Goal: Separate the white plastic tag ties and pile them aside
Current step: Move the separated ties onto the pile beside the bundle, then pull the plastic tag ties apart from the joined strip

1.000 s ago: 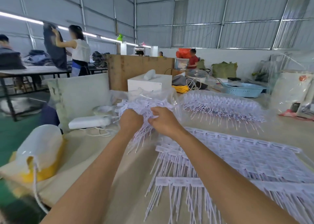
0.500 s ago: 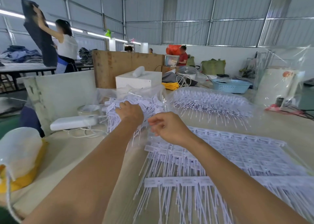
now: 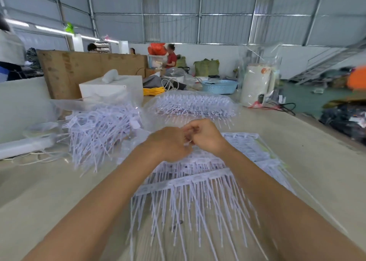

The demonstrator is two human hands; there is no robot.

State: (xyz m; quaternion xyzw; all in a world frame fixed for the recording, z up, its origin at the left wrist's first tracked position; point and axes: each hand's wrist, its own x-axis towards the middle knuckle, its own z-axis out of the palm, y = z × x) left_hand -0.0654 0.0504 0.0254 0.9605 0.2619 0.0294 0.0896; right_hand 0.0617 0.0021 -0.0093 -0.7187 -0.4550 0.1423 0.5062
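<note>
Connected strips of white plastic tag ties (image 3: 190, 183) lie stacked on the table in front of me, their thin tails pointing toward me. My left hand (image 3: 168, 145) and my right hand (image 3: 206, 135) meet above the far end of this stack, fingers curled, pinching a small white piece between them. What exactly they pinch is partly hidden by the fingers. A loose pile of separated tag ties (image 3: 101, 128) lies to the left on clear plastic. Another bundle of tag ties in a clear bag (image 3: 194, 104) sits behind.
A white box (image 3: 111, 88), a wooden board (image 3: 79, 68) and yellow cord (image 3: 153, 91) stand at the back. A blue basket (image 3: 219, 86) and a white jug in plastic (image 3: 257, 84) are at back right. White device with cable (image 3: 23, 147) at left. People work in the background.
Both hands left the loose pile at the left and came together over the stacked strips at centre. The camera view swung to the right.
</note>
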